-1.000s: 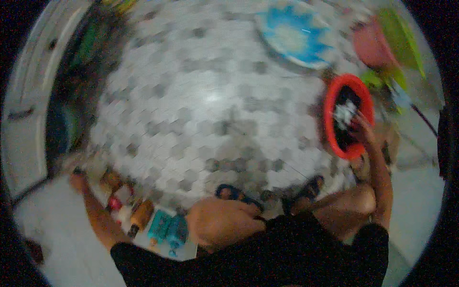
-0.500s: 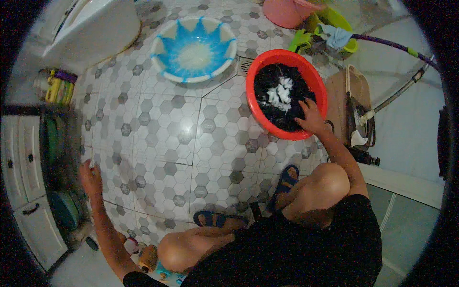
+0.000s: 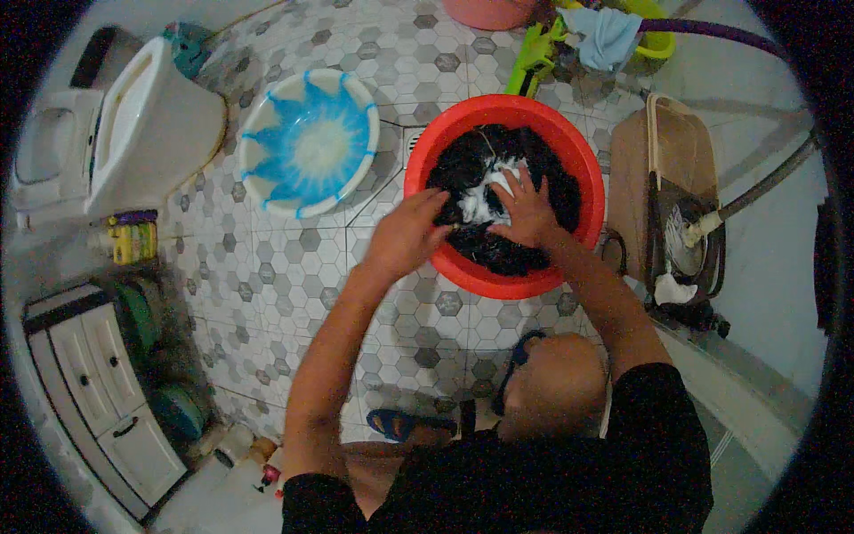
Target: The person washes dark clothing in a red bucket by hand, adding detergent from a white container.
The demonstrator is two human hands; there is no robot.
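Observation:
In front of me stands a red basin, filled with a dark, wet-looking mass of black cloth. A white patch, powder or foam, lies on the middle of the cloth. My right hand rests on the cloth and the edge of the white patch, fingers spread. Across the basin's left rim reaches my left hand, its thumb and fingers apart at the edge of the cloth, with nothing seen in them.
A white and blue basin stands on the tiled floor to the left. Behind the red basin are a green tool and a light blue cloth. At right is a beige tub with a hose; a white toilet stands far left.
My left hand has come from the far left over to the red basin. My right hand has moved inward onto the white patch, which looks more spread. The view has shifted.

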